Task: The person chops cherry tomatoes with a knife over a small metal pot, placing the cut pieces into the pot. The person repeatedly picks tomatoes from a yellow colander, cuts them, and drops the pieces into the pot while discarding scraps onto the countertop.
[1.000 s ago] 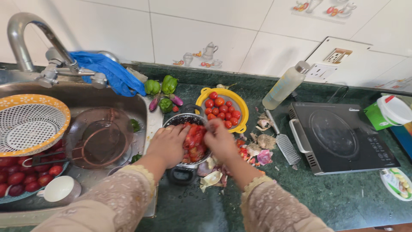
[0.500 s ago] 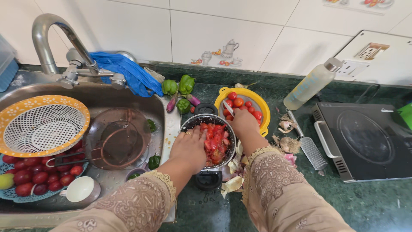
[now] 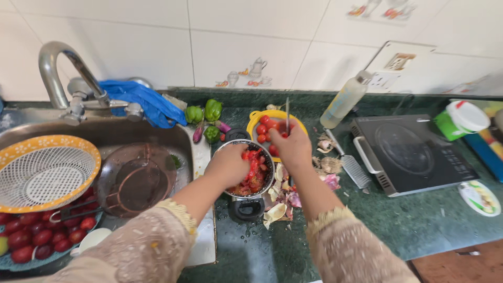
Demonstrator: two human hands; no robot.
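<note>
My left hand (image 3: 229, 165) rests curled over the near-left rim of the pot (image 3: 242, 191), fingers bent down onto the chopped tomato (image 3: 252, 175) inside. Whether they pinch a piece or only press on the heap, I cannot tell. My right hand (image 3: 293, 147) is closed around a knife (image 3: 287, 112), blade pointing up and away from me, held over the far-right edge of the pot and just in front of the yellow colander (image 3: 255, 116).

The pot sits on the dark green counter (image 3: 408, 230), just right of the sink (image 3: 110, 131), and is close to full of red pieces. Whole small tomatoes (image 3: 264, 126) lie in the colander directly behind the pot, touching or nearly touching my right knuckles.

Step in hand, as I judge it: cutting tomatoes into the pot, between one piece and the next. The next move calls for a free grip on one whole tomato behind the pot while keeping the blade clear of my left fingers.

Onion and garlic peels (image 3: 277, 209) are scattered right of the pot and in front of it. Green peppers (image 3: 204, 112) lie behind and left of the pot. A metal spatula (image 3: 350, 167), a bottle (image 3: 343, 102) and an induction hob (image 3: 411, 154) stand further right of the pot. In the sink, left of the pot: a glass lid (image 3: 137, 178), an orange-rimmed strainer (image 3: 44, 170), more red fruit (image 3: 31, 238).
</note>
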